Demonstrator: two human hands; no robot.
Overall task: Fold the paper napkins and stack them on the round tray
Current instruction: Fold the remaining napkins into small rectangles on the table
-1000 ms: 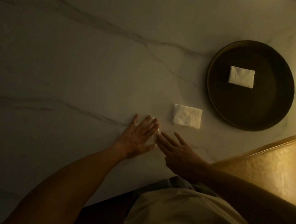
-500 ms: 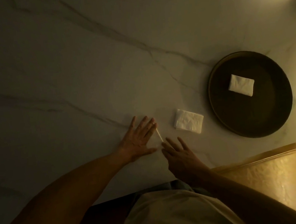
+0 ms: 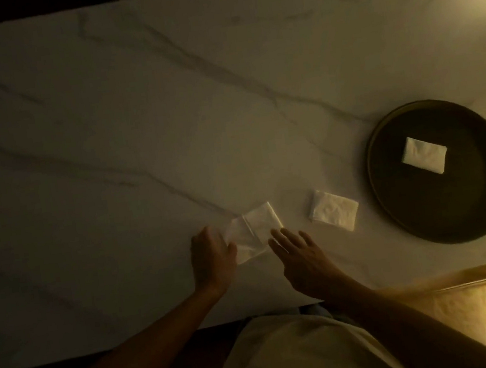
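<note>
Dim warm light — white veined marble table (image 3: 163, 101), tan chair (image 3: 483, 306).

A pale rectangular marble-patterned table (image 3: 165, 117) with grey veins is carrying a dark round tray (image 3: 443, 213) at its right, a folded white paper napkin (image 3: 333, 209) lying beside the tray, and a partly unfolded white napkin (image 3: 252, 232) lying near the front edge.

The napkin (image 3: 254, 231) that lay hidden under the left hand (image 3: 211, 257), showing only a thin edge, now lies uncovered on the table (image 3: 136, 136), partly opened with a crease down its middle. The left hand has slid off to its near left edge. The right hand's (image 3: 299, 253) fingertips now touch its near right corner.
</note>
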